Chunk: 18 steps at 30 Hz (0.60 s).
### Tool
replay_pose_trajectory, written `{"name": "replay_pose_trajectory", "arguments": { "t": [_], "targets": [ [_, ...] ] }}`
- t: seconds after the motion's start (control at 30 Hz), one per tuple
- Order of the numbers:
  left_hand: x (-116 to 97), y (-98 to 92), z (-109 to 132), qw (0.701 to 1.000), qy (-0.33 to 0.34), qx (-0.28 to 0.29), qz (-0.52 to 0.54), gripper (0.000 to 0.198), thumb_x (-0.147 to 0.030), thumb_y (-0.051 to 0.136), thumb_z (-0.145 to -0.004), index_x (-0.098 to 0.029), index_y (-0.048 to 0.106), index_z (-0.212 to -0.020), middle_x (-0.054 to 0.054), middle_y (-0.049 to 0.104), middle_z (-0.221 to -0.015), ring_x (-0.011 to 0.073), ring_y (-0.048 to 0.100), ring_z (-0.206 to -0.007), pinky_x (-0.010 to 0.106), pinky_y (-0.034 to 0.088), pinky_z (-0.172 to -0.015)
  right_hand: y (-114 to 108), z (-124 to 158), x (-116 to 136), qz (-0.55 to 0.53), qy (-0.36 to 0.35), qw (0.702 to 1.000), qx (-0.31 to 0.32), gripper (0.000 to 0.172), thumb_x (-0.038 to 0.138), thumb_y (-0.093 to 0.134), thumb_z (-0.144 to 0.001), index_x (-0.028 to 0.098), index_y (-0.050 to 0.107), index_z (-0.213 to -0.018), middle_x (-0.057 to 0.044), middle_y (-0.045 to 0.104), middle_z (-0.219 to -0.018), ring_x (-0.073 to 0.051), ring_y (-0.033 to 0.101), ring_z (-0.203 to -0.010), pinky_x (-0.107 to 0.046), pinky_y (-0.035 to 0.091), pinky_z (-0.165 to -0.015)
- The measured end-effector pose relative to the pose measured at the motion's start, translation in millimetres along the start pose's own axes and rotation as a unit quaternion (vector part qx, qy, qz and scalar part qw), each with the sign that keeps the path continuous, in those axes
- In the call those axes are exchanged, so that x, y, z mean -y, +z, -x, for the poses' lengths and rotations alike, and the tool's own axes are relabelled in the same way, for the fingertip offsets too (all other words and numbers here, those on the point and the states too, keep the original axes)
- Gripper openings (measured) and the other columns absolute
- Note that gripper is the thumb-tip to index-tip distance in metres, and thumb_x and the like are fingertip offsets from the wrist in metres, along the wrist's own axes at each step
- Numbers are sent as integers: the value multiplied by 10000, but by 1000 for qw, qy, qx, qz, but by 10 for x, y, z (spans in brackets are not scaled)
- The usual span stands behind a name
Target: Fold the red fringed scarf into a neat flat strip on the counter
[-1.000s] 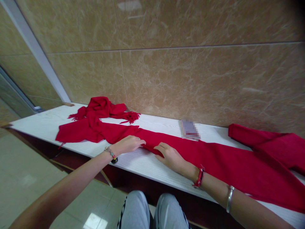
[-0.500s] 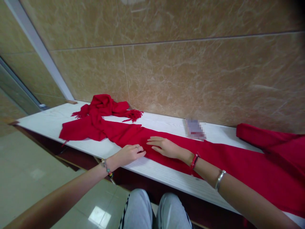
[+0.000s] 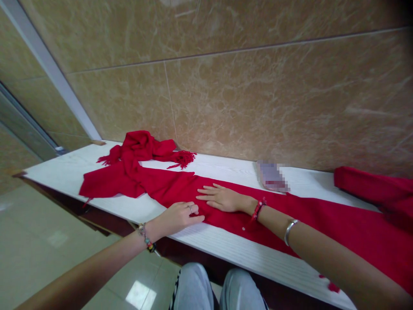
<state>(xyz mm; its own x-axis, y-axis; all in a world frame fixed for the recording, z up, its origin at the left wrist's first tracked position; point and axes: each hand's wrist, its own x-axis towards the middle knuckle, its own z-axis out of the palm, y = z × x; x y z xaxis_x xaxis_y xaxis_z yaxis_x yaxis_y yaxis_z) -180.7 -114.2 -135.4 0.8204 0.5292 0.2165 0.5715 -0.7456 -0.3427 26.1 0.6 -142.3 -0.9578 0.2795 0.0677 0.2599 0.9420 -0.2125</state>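
As R hand (image 3: 222,199) is lying wide on scarf (image 3: 306,211), L hand (image 3: 179,217) is resting bent just beside; can't tell if holding.

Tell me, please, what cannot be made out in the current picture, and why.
Head view:
- Long red cloth, far end: cut off by right edge.
- Flat object, details: blurred by pixelation.
- Cloth beneath the right hand: hidden by it.
- Whether the left hand grips cloth: its fingers hide this.

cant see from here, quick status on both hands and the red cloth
Left hand curled at near edge of red cloth. Right hand spread flat on it. Cloth lying along white tabletop. Pixelated object beyond, clear of hands.
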Motion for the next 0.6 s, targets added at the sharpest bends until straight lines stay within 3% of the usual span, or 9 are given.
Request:
{"name": "replay_pose_trajectory", "arguments": {
  "t": [0.13,0.3,0.47,0.6],
  "targets": [
    [5,11,0,1000,-10,-17,16,166,-154,453,-882,-191,584,-978,27,510,-769,135,474,-709,225,403,-598,-29,-17,-52,10,71,997,-17,440,302,281,-928,211,299,-1358,-69,252,-1434,-201,185,-1317,-454,155,-1057],
    [15,31,8,999,-16,-20,39,208,-153,445,-885,-203,585,-1030,26,509,-779,133,474,-705,232,409,-619,-2,-13,-14,0,-9,1000,-5,432,354,291,-924,281,303,-1350,-4,250,-1439,-174,154,-1325,-428,132,-1071],
    [39,39,1,998,-19,1,60,264,-110,463,-861,-222,578,-1071,25,507,-793,130,484,-729,226,410,-645,-52,-7,-126,32,108,994,-9,445,306,263,-929,211,291,-1363,-74,234,-1439,-231,178,-1317,-481,142,-1053],
    [34,45,4,999,-21,-14,46,230,-136,480,-862,-231,593,-1039,19,519,-768,129,480,-697,232,403,-631,-25,-71,10,21,22,999,-16,459,344,266,-926,224,273,-1368,-36,212,-1449,-205,129,-1329,-457,112,-1067]
  ]
}}
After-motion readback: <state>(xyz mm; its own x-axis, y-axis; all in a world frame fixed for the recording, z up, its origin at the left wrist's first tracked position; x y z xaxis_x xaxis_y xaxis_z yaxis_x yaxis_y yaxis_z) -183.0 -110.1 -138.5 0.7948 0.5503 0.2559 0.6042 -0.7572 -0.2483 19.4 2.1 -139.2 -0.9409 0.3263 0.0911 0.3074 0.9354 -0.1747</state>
